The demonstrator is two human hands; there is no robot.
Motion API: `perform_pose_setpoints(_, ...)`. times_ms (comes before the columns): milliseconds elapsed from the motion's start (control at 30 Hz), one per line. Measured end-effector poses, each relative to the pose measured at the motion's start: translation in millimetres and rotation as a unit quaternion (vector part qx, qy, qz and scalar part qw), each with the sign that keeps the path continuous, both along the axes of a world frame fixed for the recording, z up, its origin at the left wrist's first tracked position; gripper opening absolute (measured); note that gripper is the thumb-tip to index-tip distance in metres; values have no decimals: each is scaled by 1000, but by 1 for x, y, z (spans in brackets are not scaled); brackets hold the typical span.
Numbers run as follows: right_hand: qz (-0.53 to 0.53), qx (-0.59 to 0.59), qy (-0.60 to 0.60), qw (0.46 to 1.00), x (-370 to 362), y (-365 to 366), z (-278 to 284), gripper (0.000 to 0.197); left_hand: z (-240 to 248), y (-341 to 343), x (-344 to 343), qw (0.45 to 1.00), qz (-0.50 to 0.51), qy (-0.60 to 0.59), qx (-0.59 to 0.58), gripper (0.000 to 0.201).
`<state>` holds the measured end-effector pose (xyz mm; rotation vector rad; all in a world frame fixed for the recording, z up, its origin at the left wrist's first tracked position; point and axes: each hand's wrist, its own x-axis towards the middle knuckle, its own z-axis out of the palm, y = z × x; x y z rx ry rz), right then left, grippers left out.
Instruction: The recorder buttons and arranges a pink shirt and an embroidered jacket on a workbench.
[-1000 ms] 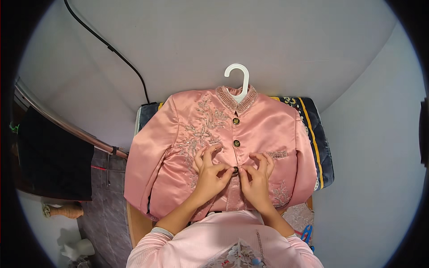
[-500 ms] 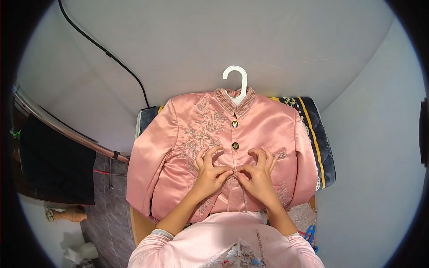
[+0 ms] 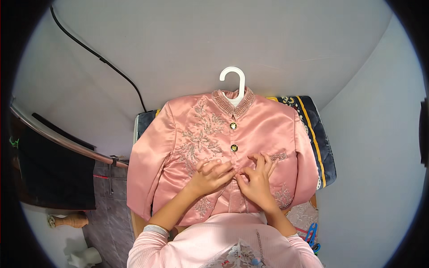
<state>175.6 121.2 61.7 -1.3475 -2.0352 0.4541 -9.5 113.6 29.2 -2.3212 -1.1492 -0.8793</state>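
A shiny pink satin jacket (image 3: 268, 129) lies front up, with silvery beaded embroidery (image 3: 201, 138) on its left side and a beaded collar. A white hanger (image 3: 242, 82) comes out at the neck. Two dark round buttons with gold centres, the upper button (image 3: 233, 126) and the lower button (image 3: 234, 148), fasten the chest. Below them, my left hand (image 3: 210, 176) is closed at the front opening, fingers bent and tips on the cloth edge. My right hand (image 3: 257, 178) pinches the same edge between thumb and index finger. Any button there is hidden by my fingertips.
Under the jacket is a dark patterned cloth (image 3: 324, 152) with yellow stripes. Blue-handled snips (image 3: 311, 233) lie at the lower right on lace fabric (image 3: 304, 216). A black cable (image 3: 103, 60) runs down the grey wall. Dark cloth (image 3: 53, 169) hangs at the left below a metal rail.
My left hand has rolled over, its fingers folding down from a raised, spread pinch. The right hand keeps its pinch at the front edge, nearly in place.
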Motion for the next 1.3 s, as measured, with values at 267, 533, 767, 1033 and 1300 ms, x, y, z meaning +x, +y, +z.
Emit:
perform_pose_setpoints(267,-63,17,5,998,-9,-8,-6,8,-16,7,-4,993,8,7,121,22)
perform_pose_setpoints(533,-80,21,6,997,-11,-13,-10,9,-16,7,-6,997,-7,16,76,26)
perform_pose_setpoints(767,-90,41,18,995,-13,-13,-9,10,-27,9,-7,994,9,22,103,26)
perform_pose_setpoints(1033,5,64,-74,995,4,-2,-8,17,-23,12,-4,994,8,31,101,20)
perform_pose_setpoints(1300,113,72,-101,986,19,17,-2,25,-25,9,-5,995,11,59,78,28)
